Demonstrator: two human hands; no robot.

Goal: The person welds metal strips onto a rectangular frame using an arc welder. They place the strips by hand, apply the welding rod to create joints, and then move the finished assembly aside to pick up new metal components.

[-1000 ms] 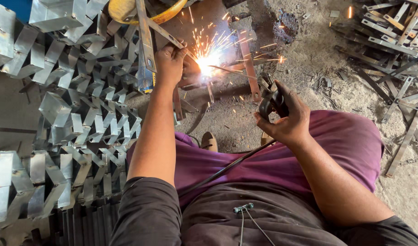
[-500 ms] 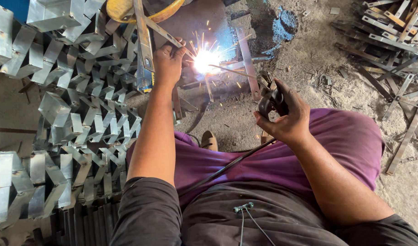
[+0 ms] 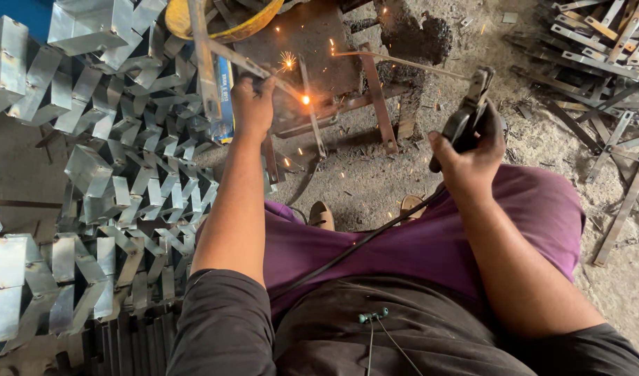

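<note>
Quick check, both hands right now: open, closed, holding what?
Left hand: closed on a thin metal strip at the glowing weld spot.
Right hand: closed on the welding electrode holder, its rod pointing left.

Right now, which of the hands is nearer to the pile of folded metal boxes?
The left. The left hand grips a metal strip right beside the metal boxes at the pile's edge. The right hand holds a welding holder far off, across the purple-clad legs.

Stacked shiny folded sheet-metal brackets (image 3: 117,174) crowd the left; a heap of flat grey steel strips (image 3: 598,63) blocks the far right; bare gritty concrete floor (image 3: 354,181) lies open between.
</note>
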